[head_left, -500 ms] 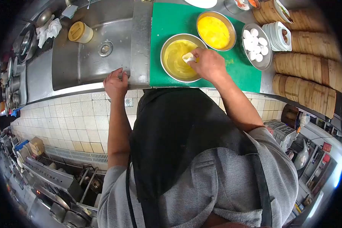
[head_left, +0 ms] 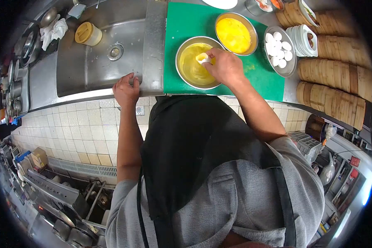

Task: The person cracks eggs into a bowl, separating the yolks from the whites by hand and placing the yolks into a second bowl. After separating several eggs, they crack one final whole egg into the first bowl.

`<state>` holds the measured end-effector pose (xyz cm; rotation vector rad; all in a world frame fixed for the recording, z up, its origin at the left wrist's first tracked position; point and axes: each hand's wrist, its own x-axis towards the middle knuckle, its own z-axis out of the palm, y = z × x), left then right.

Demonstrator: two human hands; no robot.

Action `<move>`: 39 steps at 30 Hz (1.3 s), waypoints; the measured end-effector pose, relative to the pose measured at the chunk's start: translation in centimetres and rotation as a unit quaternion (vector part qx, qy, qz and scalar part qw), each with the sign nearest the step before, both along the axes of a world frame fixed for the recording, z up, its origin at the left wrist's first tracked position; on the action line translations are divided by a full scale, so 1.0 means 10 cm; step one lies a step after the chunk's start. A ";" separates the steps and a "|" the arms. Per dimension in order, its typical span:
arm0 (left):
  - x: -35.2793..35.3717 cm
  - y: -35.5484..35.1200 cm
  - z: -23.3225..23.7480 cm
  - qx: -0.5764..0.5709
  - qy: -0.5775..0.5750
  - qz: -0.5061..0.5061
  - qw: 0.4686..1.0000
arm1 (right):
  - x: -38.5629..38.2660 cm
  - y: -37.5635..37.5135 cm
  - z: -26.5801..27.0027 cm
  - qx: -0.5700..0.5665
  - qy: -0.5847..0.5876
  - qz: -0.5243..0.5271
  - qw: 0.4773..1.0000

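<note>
My right hand [head_left: 226, 66] grips a white eggshell piece [head_left: 202, 58] over a steel bowl [head_left: 178, 70] of pale yellow liquid. Something yellow shows inside the shell. Behind it on the green board [head_left: 260, 82], a second steel bowl [head_left: 256, 34] holds bright yellow yolks. A metal bowl [head_left: 291, 68] with several white eggs [head_left: 280, 54] is at the board's right edge. My left hand [head_left: 126, 89] rests on the sink's front edge, fingers apart, holding nothing.
A yellow-lidded tub [head_left: 88, 34] sits in the steel sink [head_left: 95, 74] on the left. White plates [head_left: 297, 40] are stacked right of the eggs, beside several bamboo steamers [head_left: 330, 99]. A white cloth [head_left: 53, 33] lies at the far left.
The shell in my right hand has tilted and now shows yellow inside. My right hand has shifted very slightly. My left hand stays in place.
</note>
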<state>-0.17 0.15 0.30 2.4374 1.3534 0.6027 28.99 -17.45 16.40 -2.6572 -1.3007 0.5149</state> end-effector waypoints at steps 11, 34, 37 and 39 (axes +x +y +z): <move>0.04 -0.03 0.05 -0.017 0.008 0.008 1.000 | -0.01 0.08 -0.04 0.037 -0.001 0.024 0.999; 0.05 -0.03 0.04 -0.015 0.013 0.006 1.000 | -0.14 0.01 0.15 0.049 0.023 0.077 0.996; 0.05 -0.03 0.04 -0.026 0.012 0.006 1.000 | -0.18 0.01 0.16 0.023 0.032 0.090 0.995; 0.04 -0.03 0.03 -0.035 0.017 0.007 0.999 | -0.21 0.01 0.12 0.009 0.036 0.099 0.994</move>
